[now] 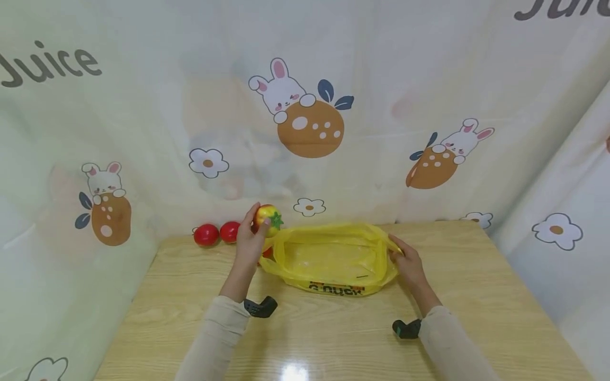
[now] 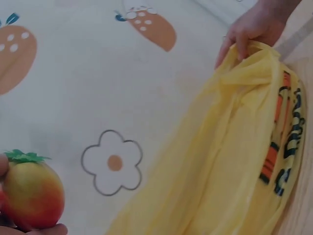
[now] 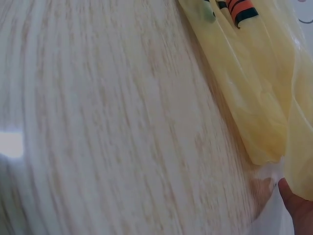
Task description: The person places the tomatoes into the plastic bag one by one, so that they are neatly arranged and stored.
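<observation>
My left hand grips a yellow-and-red toy fruit with a green leafy top, raised just above the left end of a yellow plastic bag. The same toy fruit shows at the lower left of the left wrist view, with fingertips around it. My right hand pinches the bag's right edge by its handle. The bag lies with its mouth spread wide towards me, and dark lettering marks its near side. Most of the right hand is cut off in the right wrist view, where a thumb touches the bag.
Two red round fruits rest at the table's back left, beside the left hand. Another red thing is partly hidden at the bag's left end. A patterned curtain hangs behind the wooden table.
</observation>
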`<action>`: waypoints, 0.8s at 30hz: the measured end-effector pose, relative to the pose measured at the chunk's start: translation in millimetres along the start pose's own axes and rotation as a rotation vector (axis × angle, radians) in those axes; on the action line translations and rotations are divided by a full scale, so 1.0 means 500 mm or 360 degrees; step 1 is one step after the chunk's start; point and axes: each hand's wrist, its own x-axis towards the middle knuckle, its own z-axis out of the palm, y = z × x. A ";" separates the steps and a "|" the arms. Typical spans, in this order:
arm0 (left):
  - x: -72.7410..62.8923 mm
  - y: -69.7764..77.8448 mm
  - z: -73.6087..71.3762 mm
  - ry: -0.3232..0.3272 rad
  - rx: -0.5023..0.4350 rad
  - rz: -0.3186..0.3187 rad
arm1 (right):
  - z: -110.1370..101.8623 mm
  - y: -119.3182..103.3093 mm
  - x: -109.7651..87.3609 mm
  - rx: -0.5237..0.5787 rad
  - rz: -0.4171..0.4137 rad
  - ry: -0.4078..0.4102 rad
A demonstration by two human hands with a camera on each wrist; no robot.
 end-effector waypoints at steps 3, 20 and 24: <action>-0.003 -0.004 0.017 -0.0022 0.0025 0.0048 | 0.001 0.002 -0.003 0.0032 -0.0002 -0.0002; -0.024 -0.060 0.080 -0.0155 0.0254 0.0127 | 0.007 0.010 -0.015 0.0065 0.0042 -0.0018; -0.022 -0.073 0.089 -0.0182 0.0262 0.0166 | 0.010 -0.002 -0.013 0.0056 0.0014 0.0003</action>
